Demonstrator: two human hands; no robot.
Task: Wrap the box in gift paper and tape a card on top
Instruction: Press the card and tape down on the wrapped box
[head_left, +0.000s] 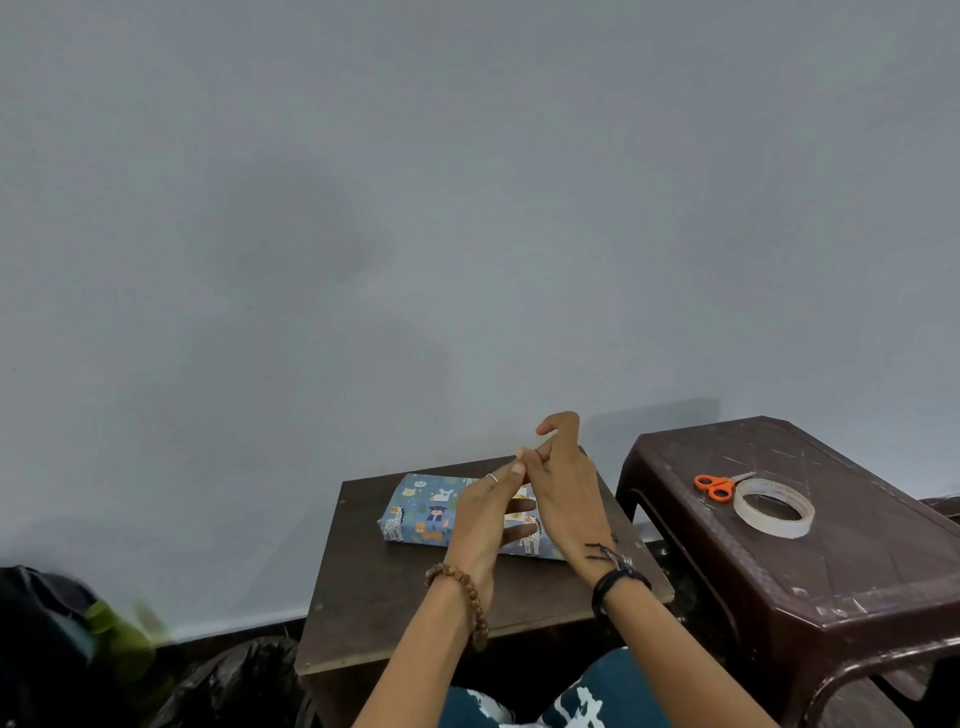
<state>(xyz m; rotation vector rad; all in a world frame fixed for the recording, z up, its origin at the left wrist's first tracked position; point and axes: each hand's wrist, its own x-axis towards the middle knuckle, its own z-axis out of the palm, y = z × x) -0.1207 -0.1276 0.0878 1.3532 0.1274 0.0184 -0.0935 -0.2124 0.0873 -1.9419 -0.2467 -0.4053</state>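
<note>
A plain home room: bare grey wall (467, 208), plastic stool (831, 561), small wooden table (374, 582)

Brown board (374, 587): wrapped box (415, 512). Dark plastic stool (852, 566): orange scissors (716, 487), tape roll (774, 508)

I face a plain grey wall (467, 208); a small dark wooden table (374, 587) stands against it, a brown plastic stool (857, 561) just to its right.
</note>
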